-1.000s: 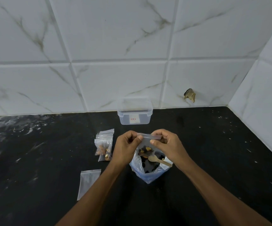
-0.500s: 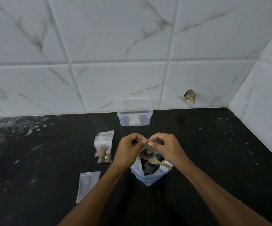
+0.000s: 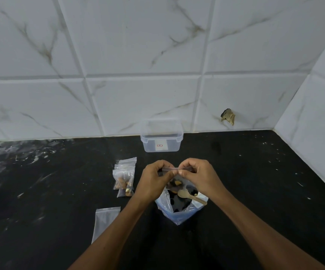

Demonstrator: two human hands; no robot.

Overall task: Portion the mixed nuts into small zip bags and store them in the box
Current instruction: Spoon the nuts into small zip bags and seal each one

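A small clear zip bag (image 3: 174, 181) with nuts in it hangs between my hands, above the big bag. My left hand (image 3: 154, 180) and my right hand (image 3: 198, 175) both pinch its zip strip, fingertips almost meeting at the middle. Below them stands the large open plastic bag of mixed nuts (image 3: 179, 209) with a wooden spoon (image 3: 191, 195) lying in it. Filled small zip bags (image 3: 124, 176) lie in a pile to the left. An empty flat zip bag (image 3: 105, 221) lies at the front left. The clear plastic box (image 3: 161, 139) stands open by the wall.
The black counter (image 3: 255, 182) ends at white marble tiles behind and a side wall on the right (image 3: 317, 123). A chipped hole (image 3: 228, 116) marks the back tile. White specks and smears cover the counter's left part.
My hands have drawn closer together along the top of the small bag, and the bag's mouth has gone from open to a flat pinched strip.
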